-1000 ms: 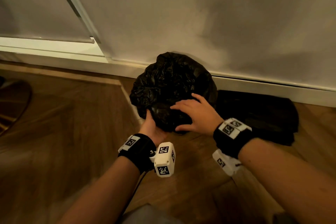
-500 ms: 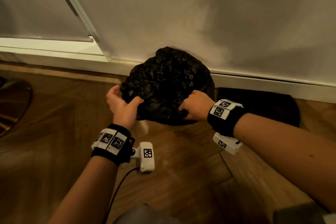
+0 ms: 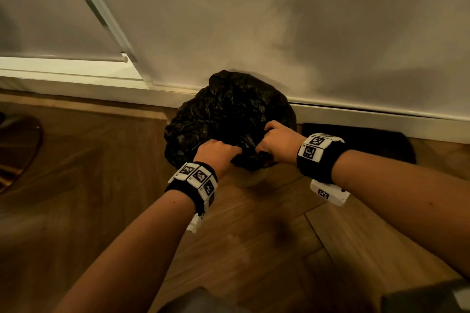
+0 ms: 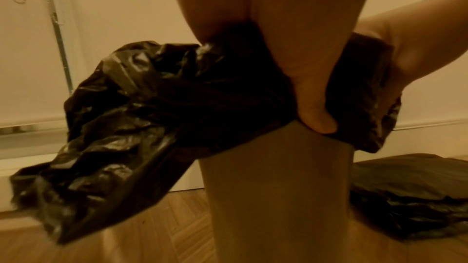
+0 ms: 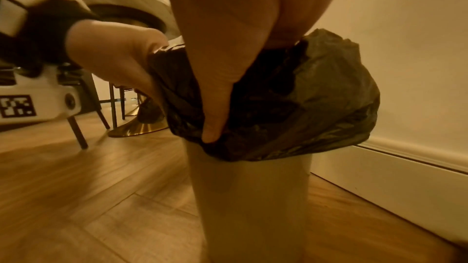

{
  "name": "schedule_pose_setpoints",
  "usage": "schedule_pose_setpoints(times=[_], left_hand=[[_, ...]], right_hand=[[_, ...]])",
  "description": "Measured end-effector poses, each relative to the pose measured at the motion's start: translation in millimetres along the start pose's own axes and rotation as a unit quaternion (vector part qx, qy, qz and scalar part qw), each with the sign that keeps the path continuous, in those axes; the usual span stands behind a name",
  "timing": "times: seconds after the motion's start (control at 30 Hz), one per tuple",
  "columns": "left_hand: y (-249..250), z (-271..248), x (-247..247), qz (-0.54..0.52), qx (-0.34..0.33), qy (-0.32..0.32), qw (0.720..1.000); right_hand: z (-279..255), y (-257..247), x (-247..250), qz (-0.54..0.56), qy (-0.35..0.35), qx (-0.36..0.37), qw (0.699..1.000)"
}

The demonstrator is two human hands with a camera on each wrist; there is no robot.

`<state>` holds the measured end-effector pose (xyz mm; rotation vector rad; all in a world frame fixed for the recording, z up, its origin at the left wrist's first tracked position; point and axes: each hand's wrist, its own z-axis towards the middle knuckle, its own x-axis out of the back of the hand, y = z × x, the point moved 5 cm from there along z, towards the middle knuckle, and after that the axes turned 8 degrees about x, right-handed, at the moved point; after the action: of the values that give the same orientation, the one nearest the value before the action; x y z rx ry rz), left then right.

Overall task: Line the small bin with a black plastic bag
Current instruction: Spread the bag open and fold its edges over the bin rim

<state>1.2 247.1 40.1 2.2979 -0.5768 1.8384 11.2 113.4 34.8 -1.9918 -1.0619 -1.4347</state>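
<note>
Black plastic bag [image 3: 223,119] bunched over the bin [image 4: 276,187] rim — left hand [image 3: 216,152] and right hand [image 3: 279,143] both pinch its near edge.

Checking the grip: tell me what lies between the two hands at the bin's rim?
Only bunched black bag lies between the left hand and right hand, seen in the head view, over the bin.

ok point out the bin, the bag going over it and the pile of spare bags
small bin [image 5: 248,203], right wrist view, bare side wall
black plastic bag [image 4: 121,119], left wrist view, crumpled loose part
folded black bags [image 3: 361,142], head view, top of the pile
</note>
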Motion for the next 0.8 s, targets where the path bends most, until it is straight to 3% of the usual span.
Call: schedule_pose_setpoints(times=[0.17,0.4,0.67,0.8], left_hand=[[-1.2,-11.0,2.8,-0.023,0.031,-0.015,0.999],[34.3,-19.5,-1.9,-0.036,0.019,-0.026,0.999],[3.8,-32.3,-7.6,0.052,-0.012,0.002,0.999],[10.8,-29.5,-9.1,0.041,-0.015,0.003,0.999]], right_hand=[[-5.8,10.6,-6.3,0.002,-0.019,-0.008,1.000],[-8.5,-29.6,-5.9,0.035,-0.011,-0.017,0.999],[-19.8,-7.4,-3.5,0.023,-0.042,-0.001,0.999],[-16.1,-18.4,-5.8,0.069,0.006,0.005,0.998]])
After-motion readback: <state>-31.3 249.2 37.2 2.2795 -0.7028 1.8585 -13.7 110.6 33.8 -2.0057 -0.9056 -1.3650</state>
